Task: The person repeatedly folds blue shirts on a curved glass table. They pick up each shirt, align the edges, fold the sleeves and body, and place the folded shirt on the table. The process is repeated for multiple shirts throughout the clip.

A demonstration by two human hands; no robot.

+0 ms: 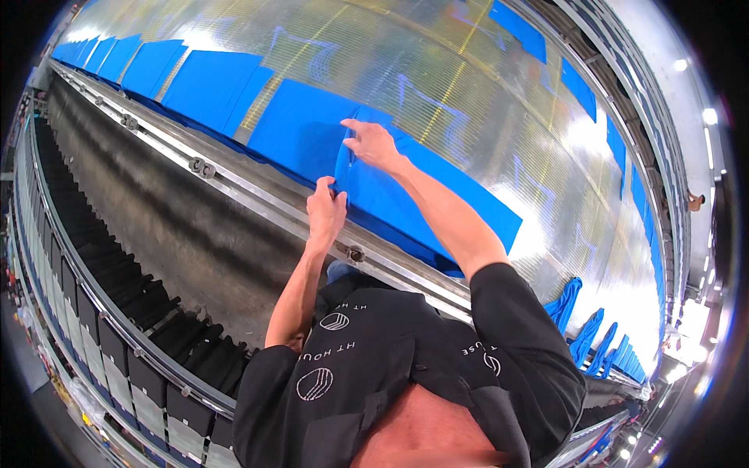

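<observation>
Blue fabric panels lie flat on a long, glossy table. In front of me, one blue fabric panel [421,199] has a raised fold running from its near edge toward its far edge. At the near end of that fold, my left hand [324,212] is closed, with thumb and index finger pinching the cloth. My right hand [372,143] pinches the fold farther in, its index finger reaching along it. Left of the fold, the blue cloth [292,129] lies smooth, with a shadow across it.
A metal rail [234,181] with small fittings runs along the table's near edge. More blue panels [204,87] line the table to the left, and bunched blue pieces [587,337] hang at the right. Behind me, another table edge carries dark pieces [117,269].
</observation>
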